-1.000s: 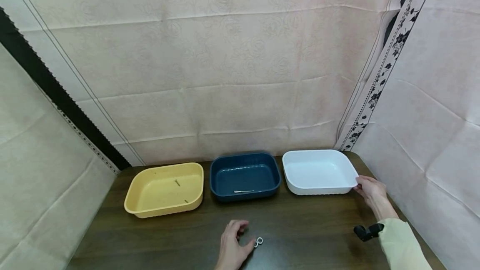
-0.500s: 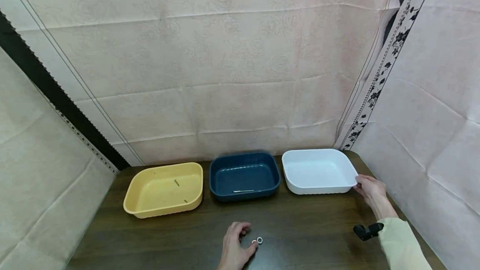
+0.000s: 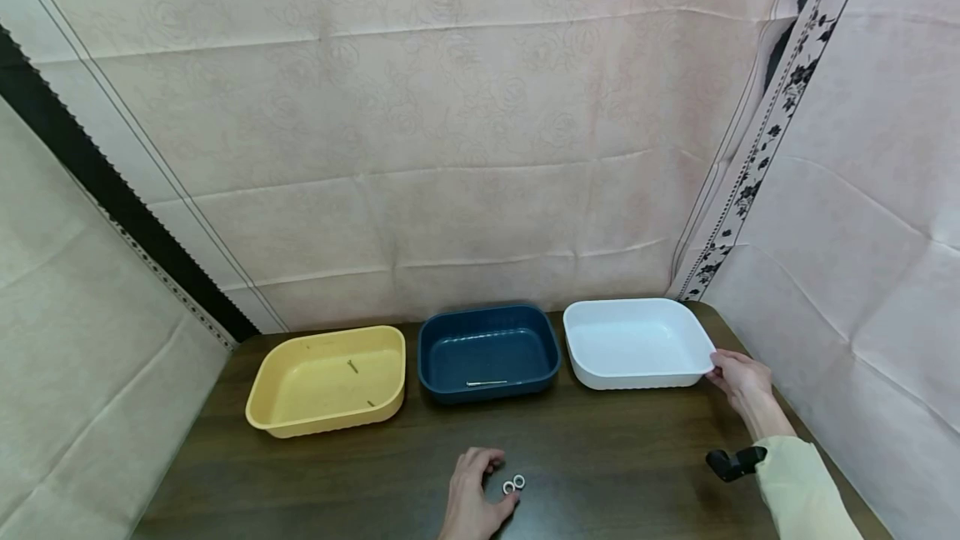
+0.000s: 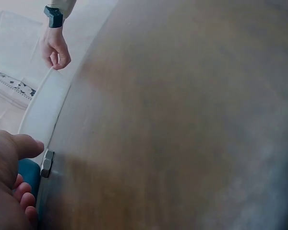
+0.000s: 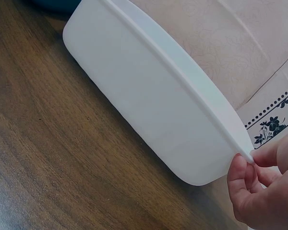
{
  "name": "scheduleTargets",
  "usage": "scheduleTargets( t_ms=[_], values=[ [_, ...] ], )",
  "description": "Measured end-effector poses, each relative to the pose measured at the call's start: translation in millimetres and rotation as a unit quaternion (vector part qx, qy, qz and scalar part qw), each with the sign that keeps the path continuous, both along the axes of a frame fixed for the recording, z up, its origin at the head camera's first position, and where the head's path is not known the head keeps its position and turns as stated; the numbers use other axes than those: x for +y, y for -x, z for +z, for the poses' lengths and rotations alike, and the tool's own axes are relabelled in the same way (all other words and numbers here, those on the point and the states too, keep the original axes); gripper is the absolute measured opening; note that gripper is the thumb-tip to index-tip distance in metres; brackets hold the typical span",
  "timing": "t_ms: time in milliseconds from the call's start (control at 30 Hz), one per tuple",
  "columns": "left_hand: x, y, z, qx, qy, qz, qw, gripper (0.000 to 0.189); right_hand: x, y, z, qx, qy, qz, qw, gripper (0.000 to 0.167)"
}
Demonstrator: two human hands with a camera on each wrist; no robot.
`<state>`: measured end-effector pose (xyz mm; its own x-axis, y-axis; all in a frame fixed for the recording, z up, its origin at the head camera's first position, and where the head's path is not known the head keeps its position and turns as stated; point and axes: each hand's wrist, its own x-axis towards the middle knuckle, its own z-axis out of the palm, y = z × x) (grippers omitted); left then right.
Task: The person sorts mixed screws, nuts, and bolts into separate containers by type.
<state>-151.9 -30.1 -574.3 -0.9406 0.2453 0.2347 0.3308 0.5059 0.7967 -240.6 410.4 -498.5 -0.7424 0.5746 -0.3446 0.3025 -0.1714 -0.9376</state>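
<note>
Two small metal nuts [image 3: 519,482] lie side by side on the dark wooden table, and in the left wrist view a nut [image 4: 47,163] shows its flat-sided edge. Curved beside them is my left hand [image 3: 476,497], thumb and fingers spread apart, with the thumb close to the nearer nut; whether it touches is unclear. My right hand [image 3: 746,384] pinches the rim at the near right corner of a white plastic tray [image 3: 637,380]; the right wrist view shows thumb and fingers on that rim [image 5: 201,103]. The white tray stands on the table.
Left of the white tray stands a dark blue tray [image 3: 487,357] with one thin metal nail or screw [image 3: 487,383] inside. A yellow tray [image 3: 322,348] farther left holds two small screws [image 3: 353,366]. Pale cloth [image 3: 480,148] hangs behind and at both sides.
My left hand has shifted slightly right and toward me; the nut its thumb partly covered now shows whole. My right hand stays on the white tray's rim.
</note>
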Motion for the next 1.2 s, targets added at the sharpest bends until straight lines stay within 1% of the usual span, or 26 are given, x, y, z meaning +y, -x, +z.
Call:
scheduleTargets(
  t_ms=[67, 167, 233, 300, 367, 433, 700, 867, 1200],
  values=[
    [-0.1, -0.2, -1.6, 0.016, 0.003, -0.003, 0.9999, 0.045, -0.1, -0.1, 0.1, -0.002, -0.001, 0.000, 1.0000, 0.034],
    [0.1, -0.5, -4.4, 0.051, 0.004, -0.004, 0.9987, 0.045, -0.2, -0.3, 0.1, -0.004, -0.002, 0.000, 1.0000, 0.034],
    [0.1, -0.7, -4.9, 0.061, 0.007, -0.006, 0.9981, 0.045, -0.4, -0.5, 0.2, -0.003, -0.002, 0.000, 1.0000, 0.033],
    [0.1, -1.2, -4.3, 0.058, 0.011, -0.009, 0.9982, 0.044, -0.4, -0.6, 0.0, -0.002, 0.000, 0.000, 1.0000, 0.033],
    [-0.1, -1.4, -3.3, 0.043, 0.018, -0.012, 0.9988, 0.044, -0.6, -0.8, -0.1, 0.000, 0.002, 0.000, 1.0000, 0.033],
    [-0.2, -1.5, -3.2, 0.036, 0.024, -0.013, 0.9990, 0.043, -0.6, -0.9, -0.1, 0.001, 0.003, 0.000, 1.0000, 0.033],
    [0.4, 0.1, -4.8, 0.041, 0.042, -0.016, 0.9982, 0.038, -0.9, 0.0, 0.5, 0.007, -0.003, -0.003, 1.0000, 0.032],
    [1.6, 0.4, -3.2, 0.035, 0.054, -0.015, 0.9978, 0.035, -0.7, 0.2, 1.2, 0.012, 0.004, -0.003, 0.9999, 0.029],
    [2.3, -0.6, -0.5, 0.020, 0.054, -0.017, 0.9982, 0.027, -1.5, -0.7, 1.6, 0.003, 0.004, -0.005, 1.0000, 0.030]
  ],
)
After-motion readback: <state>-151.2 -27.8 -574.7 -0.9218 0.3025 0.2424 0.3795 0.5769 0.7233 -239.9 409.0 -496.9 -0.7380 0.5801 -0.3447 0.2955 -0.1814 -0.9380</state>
